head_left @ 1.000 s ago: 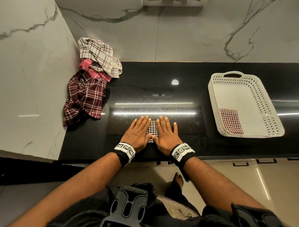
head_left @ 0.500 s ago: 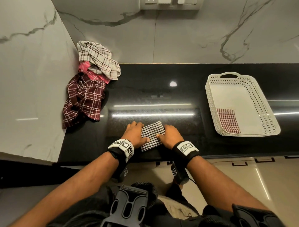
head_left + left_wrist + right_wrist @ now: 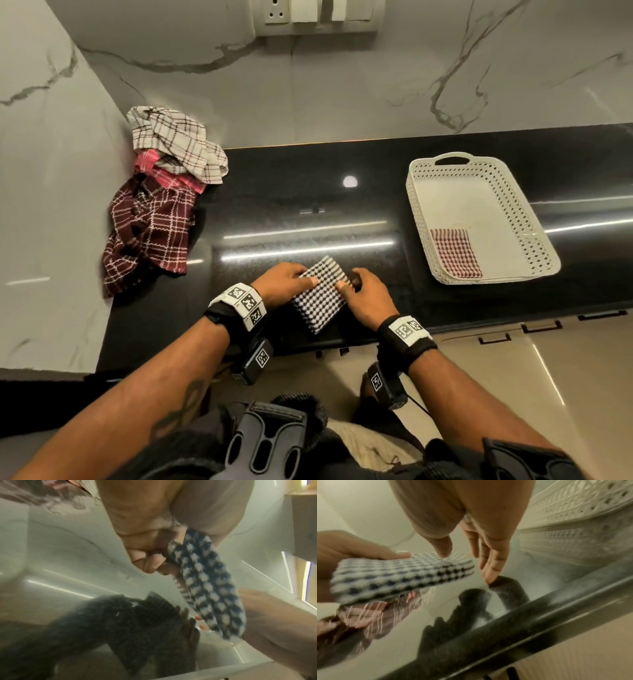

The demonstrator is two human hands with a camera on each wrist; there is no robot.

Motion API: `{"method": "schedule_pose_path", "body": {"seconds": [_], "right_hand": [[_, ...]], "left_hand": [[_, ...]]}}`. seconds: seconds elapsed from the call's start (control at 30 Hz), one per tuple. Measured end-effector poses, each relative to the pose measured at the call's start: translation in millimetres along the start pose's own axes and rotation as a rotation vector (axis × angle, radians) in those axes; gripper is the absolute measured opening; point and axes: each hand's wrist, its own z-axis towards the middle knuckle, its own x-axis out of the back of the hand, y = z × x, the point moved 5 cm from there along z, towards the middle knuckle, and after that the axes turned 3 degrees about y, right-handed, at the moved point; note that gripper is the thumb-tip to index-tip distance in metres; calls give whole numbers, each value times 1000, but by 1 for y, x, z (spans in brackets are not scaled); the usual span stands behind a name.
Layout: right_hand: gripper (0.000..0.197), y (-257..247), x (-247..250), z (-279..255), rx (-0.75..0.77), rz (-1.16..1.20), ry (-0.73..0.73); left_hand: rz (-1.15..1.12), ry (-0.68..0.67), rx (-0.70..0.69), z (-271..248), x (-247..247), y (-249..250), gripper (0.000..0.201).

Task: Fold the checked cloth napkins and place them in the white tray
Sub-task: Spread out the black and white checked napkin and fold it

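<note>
A folded black-and-white checked napkin hangs tilted just above the black counter's front edge. My left hand pinches its left side, thumb on top and curled fingers underneath, as the left wrist view shows on the napkin. My right hand is at the napkin's right edge. In the right wrist view its thumb touches the top of the napkin, while its fingers hang nearly straight beside the edge. The white tray stands to the right and holds a folded red checked napkin.
Unfolded napkins are heaped in the back left corner: a maroon checked one, a pink one and a beige checked one. Marble walls close off the left and the back. The tray's perforated wall is close to my right hand.
Both hands lay flat on the folded napkin, pressing it. They then took it by its sides, and it has come up off the counter, tilted.
</note>
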Motion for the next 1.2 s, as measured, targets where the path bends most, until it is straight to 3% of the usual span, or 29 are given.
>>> {"method": "schedule_pose_path", "body": {"seconds": [0.1, 0.2, 0.3, 0.4, 0.53, 0.77, 1.07, 1.2], "right_hand": [[58, 10, 29, -7, -108, 248, 17], [35, 7, 72, -12, -110, 589, 29], [33, 18, 133, -6, -51, 573, 99], [26, 44, 179, 2, -32, 486, 68], [22, 93, 226, 19, -109, 452, 164], [28, 134, 253, 58, -155, 35, 90], [36, 138, 234, 81, -157, -242, -79], [41, 146, 227, 86, -188, -341, -131]], "left_hand": [[-266, 83, -104, 12, -9, 36, 23], [-362, 62, -151, 32, -30, 85, 41], [-416, -44, -144, 65, -57, 133, 62], [-442, -74, -152, 93, -83, 174, 60], [-258, 4, -166, 130, -115, 224, 31], [437, 128, -110, 174, -143, 249, 30], [666, 190, 21, 183, -151, 235, 31], [748, 208, -14, 180, -153, 235, 29]]}}
